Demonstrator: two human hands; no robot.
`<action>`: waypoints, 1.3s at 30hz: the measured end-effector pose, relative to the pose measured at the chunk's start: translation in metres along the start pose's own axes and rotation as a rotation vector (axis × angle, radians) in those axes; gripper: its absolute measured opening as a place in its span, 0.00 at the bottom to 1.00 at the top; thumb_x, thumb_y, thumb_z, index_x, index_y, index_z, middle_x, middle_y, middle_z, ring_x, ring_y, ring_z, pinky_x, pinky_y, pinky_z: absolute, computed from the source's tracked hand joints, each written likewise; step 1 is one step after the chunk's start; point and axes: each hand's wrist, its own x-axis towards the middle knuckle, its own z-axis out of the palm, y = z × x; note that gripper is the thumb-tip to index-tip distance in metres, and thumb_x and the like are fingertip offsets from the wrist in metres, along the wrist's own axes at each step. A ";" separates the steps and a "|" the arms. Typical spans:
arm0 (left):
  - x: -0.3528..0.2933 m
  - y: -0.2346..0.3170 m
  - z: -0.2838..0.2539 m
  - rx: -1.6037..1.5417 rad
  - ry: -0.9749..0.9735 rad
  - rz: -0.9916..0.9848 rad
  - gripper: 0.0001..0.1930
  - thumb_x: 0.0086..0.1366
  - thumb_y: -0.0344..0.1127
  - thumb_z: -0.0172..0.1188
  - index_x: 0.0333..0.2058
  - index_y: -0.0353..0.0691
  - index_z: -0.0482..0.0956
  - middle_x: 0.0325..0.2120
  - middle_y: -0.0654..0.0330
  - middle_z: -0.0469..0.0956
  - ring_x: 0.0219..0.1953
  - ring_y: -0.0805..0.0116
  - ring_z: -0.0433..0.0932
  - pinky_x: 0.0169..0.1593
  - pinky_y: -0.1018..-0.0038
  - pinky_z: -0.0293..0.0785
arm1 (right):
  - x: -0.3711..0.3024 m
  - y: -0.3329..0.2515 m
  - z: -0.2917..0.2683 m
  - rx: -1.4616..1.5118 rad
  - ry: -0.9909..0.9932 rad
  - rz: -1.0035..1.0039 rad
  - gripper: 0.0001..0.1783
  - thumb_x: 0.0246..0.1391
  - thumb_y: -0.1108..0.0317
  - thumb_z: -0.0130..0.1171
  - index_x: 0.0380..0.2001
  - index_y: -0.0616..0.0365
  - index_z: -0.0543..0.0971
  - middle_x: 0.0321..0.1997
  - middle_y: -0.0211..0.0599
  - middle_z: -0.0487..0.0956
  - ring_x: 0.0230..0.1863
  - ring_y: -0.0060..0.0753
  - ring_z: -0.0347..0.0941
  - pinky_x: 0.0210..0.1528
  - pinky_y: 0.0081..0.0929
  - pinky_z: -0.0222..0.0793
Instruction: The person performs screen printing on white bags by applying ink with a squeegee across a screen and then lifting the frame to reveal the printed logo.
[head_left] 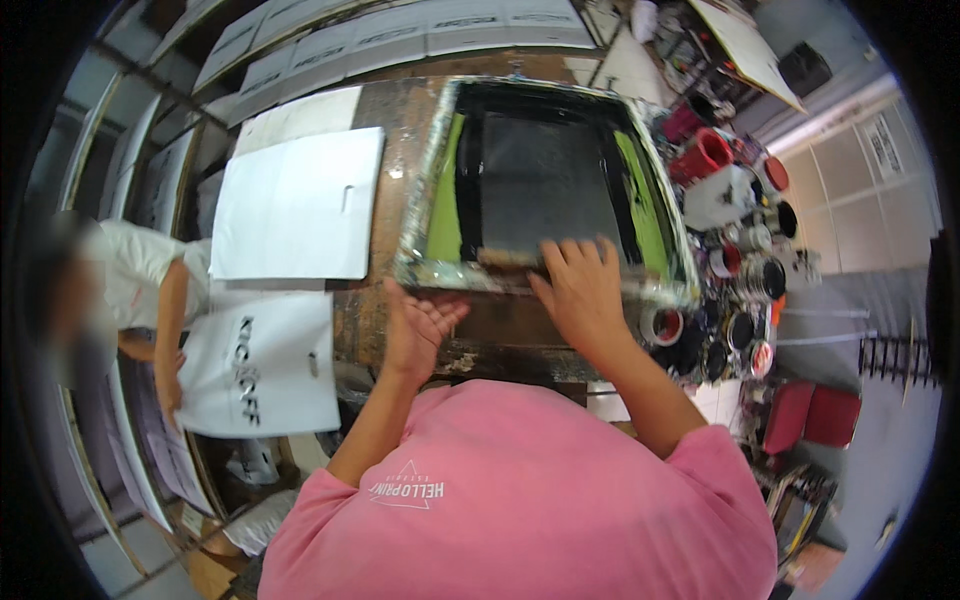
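A screen-printing frame (413,222) lies on the worktable, its mesh spread with black ink between green side strips. Along the inside of its near edge runs the wooden handle of a squeegee (508,259). My right hand (585,295) comes down over the squeegee from the near side, fingers curled across it; its far end is hidden under the hand. My left hand (420,328) is just off the near left corner of the frame, palm turned up and fingers apart, holding nothing. Left of the frame lies a stack of white bags (290,205) with cut-out handles.
At the left a co-worker (140,275) holds a printed white bag (265,365) near the table's edge. Ink pots and jars (745,275) crowd the right side. Racks (130,420) with white bags stand at left; more bags (430,30) lie at the back.
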 end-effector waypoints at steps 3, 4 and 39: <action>0.006 0.046 0.025 -0.017 -0.310 0.187 0.52 0.72 0.76 0.38 0.67 0.24 0.55 0.63 0.33 0.66 0.67 0.44 0.68 0.69 0.51 0.69 | 0.047 0.004 -0.041 -0.063 0.239 -0.030 0.19 0.57 0.54 0.63 0.46 0.53 0.78 0.39 0.40 0.76 0.47 0.45 0.72 0.56 0.50 0.61; 0.015 0.050 0.032 0.035 -0.384 0.283 0.50 0.73 0.74 0.37 0.68 0.26 0.56 0.64 0.33 0.66 0.68 0.43 0.67 0.70 0.51 0.67 | 0.066 0.013 -0.049 -0.094 0.306 -0.061 0.18 0.56 0.52 0.63 0.42 0.53 0.78 0.37 0.38 0.77 0.45 0.44 0.73 0.54 0.50 0.61; 0.091 0.041 -0.094 0.826 0.342 0.531 0.36 0.61 0.19 0.54 0.70 0.32 0.66 0.40 0.52 0.84 0.34 0.75 0.80 0.36 0.77 0.78 | 0.154 0.049 -0.100 -0.072 0.493 -0.034 0.26 0.60 0.44 0.55 0.30 0.57 0.85 0.28 0.42 0.82 0.37 0.44 0.78 0.50 0.45 0.62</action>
